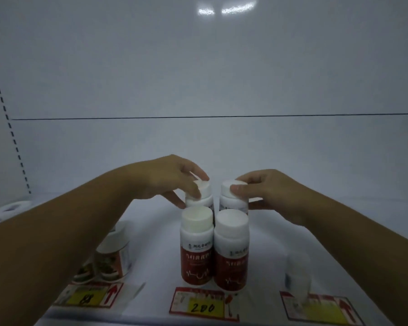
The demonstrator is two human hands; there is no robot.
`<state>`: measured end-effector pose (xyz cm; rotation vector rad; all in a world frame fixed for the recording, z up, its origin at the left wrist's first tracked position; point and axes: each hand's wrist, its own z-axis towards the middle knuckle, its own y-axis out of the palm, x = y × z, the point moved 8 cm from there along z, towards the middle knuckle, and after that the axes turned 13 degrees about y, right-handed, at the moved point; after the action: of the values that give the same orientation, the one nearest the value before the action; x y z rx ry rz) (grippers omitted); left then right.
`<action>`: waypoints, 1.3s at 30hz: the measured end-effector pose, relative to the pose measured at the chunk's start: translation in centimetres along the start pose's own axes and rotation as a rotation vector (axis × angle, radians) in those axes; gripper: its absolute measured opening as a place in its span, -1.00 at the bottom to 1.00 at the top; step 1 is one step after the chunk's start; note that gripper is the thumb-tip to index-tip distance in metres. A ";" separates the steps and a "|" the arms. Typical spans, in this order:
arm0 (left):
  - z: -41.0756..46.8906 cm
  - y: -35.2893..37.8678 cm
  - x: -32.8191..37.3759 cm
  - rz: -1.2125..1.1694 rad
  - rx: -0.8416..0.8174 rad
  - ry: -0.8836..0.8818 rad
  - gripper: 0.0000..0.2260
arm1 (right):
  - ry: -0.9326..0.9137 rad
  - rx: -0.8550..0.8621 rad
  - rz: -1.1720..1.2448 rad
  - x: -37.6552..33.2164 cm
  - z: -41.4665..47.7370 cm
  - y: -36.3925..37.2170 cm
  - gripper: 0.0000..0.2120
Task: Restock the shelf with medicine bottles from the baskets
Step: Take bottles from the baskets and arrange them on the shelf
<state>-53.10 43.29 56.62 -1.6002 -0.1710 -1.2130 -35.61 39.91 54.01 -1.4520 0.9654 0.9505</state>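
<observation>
On the white shelf (pixel 280 208), four medicine bottles stand in a tight square. The left hand (pixel 167 177) has its fingers (pixel 199 175) clamped on the cap of the back left bottle (pixel 201 196); the right hand (pixel 269 191) has its fingers (pixel 237 190) clamped on the cap of the back right bottle (pixel 231 201). Just nearer than the fingers stand the front left bottle (pixel 196 245) and the front right bottle (pixel 231 250), touching. Below them sits a price tag (pixel 203 304) marked 200. Under the left forearm stands a brown jar (pixel 113 257).
</observation>
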 end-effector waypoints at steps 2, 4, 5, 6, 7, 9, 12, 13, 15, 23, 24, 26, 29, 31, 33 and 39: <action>0.1 0.7 -0.7 0.017 -0.072 -0.035 -0.71 | 0.023 -0.049 -0.027 0.6 0.3 0.7 -0.80; 0.1 1.0 -1.1 0.025 -0.106 -0.061 -0.74 | 0.043 -0.090 -0.077 0.9 0.5 1.4 -0.78; 0.1 1.0 -1.2 0.023 -0.110 -0.067 -0.76 | 0.046 -0.107 -0.096 0.9 0.6 1.7 -0.76; 0.1 1.0 -1.2 0.020 -0.111 -0.070 -0.79 | 0.048 -0.121 -0.111 0.9 0.7 1.8 -0.76; 0.1 1.0 -1.3 0.016 -0.110 -0.073 -0.81 | 0.050 -0.137 -0.123 1.0 0.8 1.8 -0.75; 0.1 1.0 -1.2 0.019 -0.105 -0.077 -0.82 | 0.050 -0.166 -0.146 1.1 1.0 1.9 -0.78; -0.2 1.2 -1.0 0.045 -0.098 -0.087 -0.81 | 0.057 -0.170 -0.176 1.0 0.8 2.0 -0.82; -0.3 1.3 -0.9 0.056 -0.098 -0.087 -0.81 | 0.055 -0.169 -0.194 1.0 0.8 2.0 -0.81; -0.7 1.3 -0.2 0.089 -0.087 -0.081 -0.79 | 0.043 -0.132 -0.230 0.6 0.5 1.8 -0.74; -1.2 0.2 4.5 0.872 -0.006 0.006 -0.39 | -0.150 0.357 -1.218 -3.0 -1.3 -1.7 -0.39; -1.0 0.1 4.7 0.931 0.005 0.007 -0.38 | -0.147 0.368 -1.200 -3.5 -1.2 -1.7 -0.39; -2.2 0.3 6.5 0.928 0.050 0.068 -0.38 | -0.173 0.440 -1.165 -5.1 -3.4 -1.7 -0.39; -4.7 1.0 9.5 0.865 0.119 0.199 -0.39 | -0.216 0.493 -1.142 -6.6 -7.7 -1.2 -0.40; -6.7 2.0 10.4 0.804 0.140 0.298 -0.41 | -0.262 0.490 -1.096 -6.4 -11.0 -0.1 -0.41; -8.9 3.8 10.8 0.771 0.149 0.396 -0.44 | -0.350 0.515 -1.097 -5.5 -14.8 1.2 -0.45; -14.1 12.5 8.8 0.601 0.088 0.548 -0.53 | -0.489 0.411 -1.298 0.8 -23.4 5.8 -0.62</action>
<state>-49.51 22.99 54.05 -1.0716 0.5612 -1.0902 -39.66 16.16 53.22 -1.0700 -0.2213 0.0772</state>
